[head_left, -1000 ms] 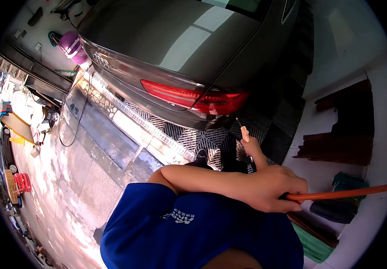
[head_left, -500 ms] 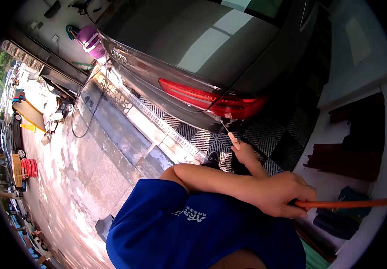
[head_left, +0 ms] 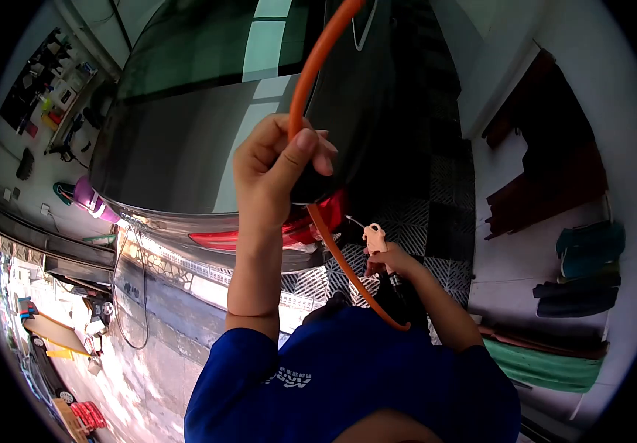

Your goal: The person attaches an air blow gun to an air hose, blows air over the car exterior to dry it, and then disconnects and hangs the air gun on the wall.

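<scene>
An orange hose [head_left: 311, 70] runs down from the top of the view through my left hand [head_left: 278, 166], whose fingers are closed round it in front of the car's trunk. Below that hand the hose continues down toward my chest. My right hand [head_left: 391, 260] grips a beige spray gun [head_left: 374, 238] with a thin metal nozzle, beside the rear corner of the dark car [head_left: 178, 140]. The nozzle tip points toward the red taillight [head_left: 215, 240] without visibly touching it.
Black floor grating [head_left: 444, 221] lies right of the car. Dark red cloths [head_left: 555, 177], a teal cloth [head_left: 590, 247] and a green cloth [head_left: 540, 365] hang along the right wall. A purple bucket [head_left: 97, 201] stands beyond the car's far rear corner. A thin hose loops on the ground at left.
My left hand has swung from the lower right up in front of the trunk, lifting the orange hose. My right hand still holds the spray gun, now farther from the bumper. The view has shifted.
</scene>
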{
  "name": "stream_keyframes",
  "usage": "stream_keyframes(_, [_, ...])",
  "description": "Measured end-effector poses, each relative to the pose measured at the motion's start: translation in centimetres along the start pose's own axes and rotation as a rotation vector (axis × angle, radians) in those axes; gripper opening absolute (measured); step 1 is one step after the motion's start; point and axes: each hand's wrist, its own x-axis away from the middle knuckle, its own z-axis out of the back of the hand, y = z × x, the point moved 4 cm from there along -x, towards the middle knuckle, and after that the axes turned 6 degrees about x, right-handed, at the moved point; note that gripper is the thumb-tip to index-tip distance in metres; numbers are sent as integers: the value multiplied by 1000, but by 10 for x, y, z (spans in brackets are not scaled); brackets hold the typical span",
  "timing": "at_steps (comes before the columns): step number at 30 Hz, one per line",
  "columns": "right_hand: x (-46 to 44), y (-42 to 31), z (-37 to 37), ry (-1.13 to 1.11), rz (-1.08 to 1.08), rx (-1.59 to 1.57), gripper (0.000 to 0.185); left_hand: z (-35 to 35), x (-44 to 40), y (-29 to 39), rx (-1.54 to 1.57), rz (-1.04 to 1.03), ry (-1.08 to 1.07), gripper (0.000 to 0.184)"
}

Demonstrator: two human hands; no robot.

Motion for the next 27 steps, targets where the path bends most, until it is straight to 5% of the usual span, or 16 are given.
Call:
stream_keyframes(3, [-19,-54,31,109,188,-158,34,9,-32,13,-126,-63,32,17])
stream_keyframes(8, [-54,-171,101,357,480,53,37,4,-80,20,-263,-124,104,19])
stream_keyframes(12, [-87,-247,158,402,629,172,44,-12,-98,16,-160,-144,190,17])
stream_keyframes(13, [-93,-268,169,389,637,167,44,-13,-98,10,103,-135,135,15])
stream_keyframes(14, [-97,-288,176,335,641,144,38,-16,-97,3,362,-120,85,14])
stream_keyframes(16, [-107,-317,187,250,632,128,32,-22,-91,-4,385,-154,154,14])
stream_keyframes(19, [-141,-341,205,40,323,350,14,-40,-87,-16,369,-224,273,17])
stream_keyframes(27, [-237,-418,295,96,226,624,21,-100,-106,-90,495,-347,360,24])
